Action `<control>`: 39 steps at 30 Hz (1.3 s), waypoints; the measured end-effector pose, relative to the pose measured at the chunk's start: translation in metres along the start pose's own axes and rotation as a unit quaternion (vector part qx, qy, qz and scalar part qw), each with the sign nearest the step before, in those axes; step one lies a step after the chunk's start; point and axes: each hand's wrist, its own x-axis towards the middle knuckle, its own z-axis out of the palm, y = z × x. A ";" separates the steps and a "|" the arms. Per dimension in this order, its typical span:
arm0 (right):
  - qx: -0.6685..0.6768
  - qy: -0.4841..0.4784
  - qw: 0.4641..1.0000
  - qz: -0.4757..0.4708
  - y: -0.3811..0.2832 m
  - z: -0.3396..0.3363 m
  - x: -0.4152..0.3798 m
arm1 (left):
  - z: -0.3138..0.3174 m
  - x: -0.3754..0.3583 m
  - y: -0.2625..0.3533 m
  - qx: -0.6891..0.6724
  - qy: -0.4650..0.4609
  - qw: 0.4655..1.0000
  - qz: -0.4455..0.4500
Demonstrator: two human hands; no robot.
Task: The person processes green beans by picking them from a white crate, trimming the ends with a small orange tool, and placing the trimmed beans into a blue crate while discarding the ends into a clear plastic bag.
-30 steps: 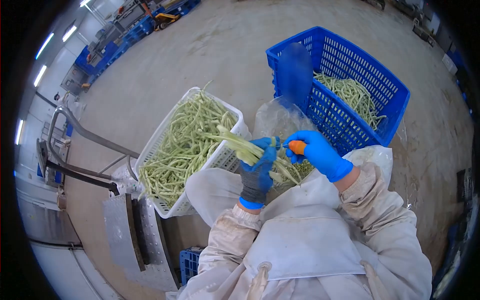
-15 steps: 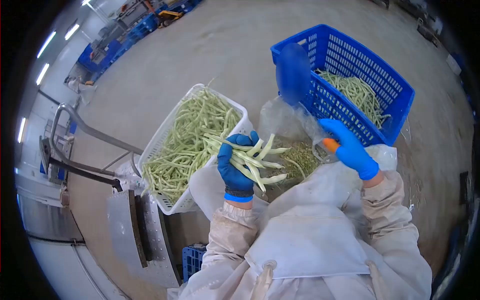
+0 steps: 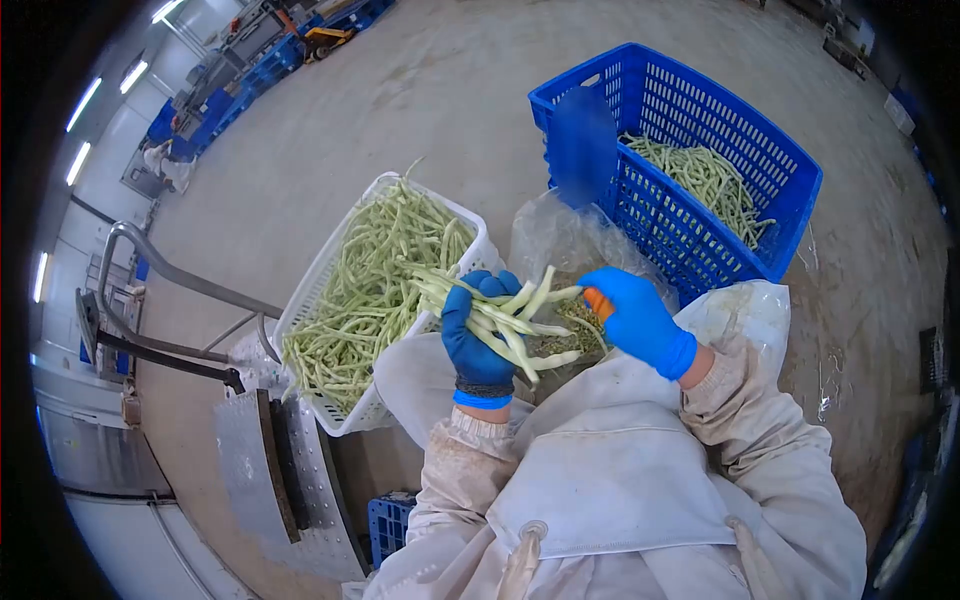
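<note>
A bunch of long pale green beans (image 3: 512,322) is gripped in my left hand (image 3: 478,345), gloved in dark blue, with the bean ends fanned out to the right. My right hand (image 3: 645,325), in a brighter blue glove, is pinched at the tip of one of these beans. Something orange (image 3: 598,304) shows at its thumb. Just left of my left hand, a white basket (image 3: 484,243) is heaped with more beans (image 3: 375,285). Below and behind both hands lies a clear plastic bag (image 3: 560,238) with small green trimmings (image 3: 580,322).
Beyond my right hand stands a blue slotted crate (image 3: 745,115) holding a layer of beans (image 3: 700,172). To the left are a bent metal rail (image 3: 185,268) and a metal plate (image 3: 245,450). A small blue crate (image 3: 390,525) sits low beside my left arm.
My right hand has moved left, from beside the plastic bag to the ends of the beans in my left hand. My left hand still grips the bunch.
</note>
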 end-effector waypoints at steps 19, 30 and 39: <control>0.370 -0.006 0.918 0.141 -0.028 -0.012 0.010 | 0.018 0.018 -0.002 0.223 0.101 0.960 0.135; 0.394 0.086 0.866 0.296 0.024 0.035 0.009 | 0.027 0.007 -0.027 0.388 0.094 0.899 0.179; 0.101 0.089 0.985 0.108 0.042 -0.002 -0.016 | 0.028 0.023 0.009 0.105 0.068 0.988 0.090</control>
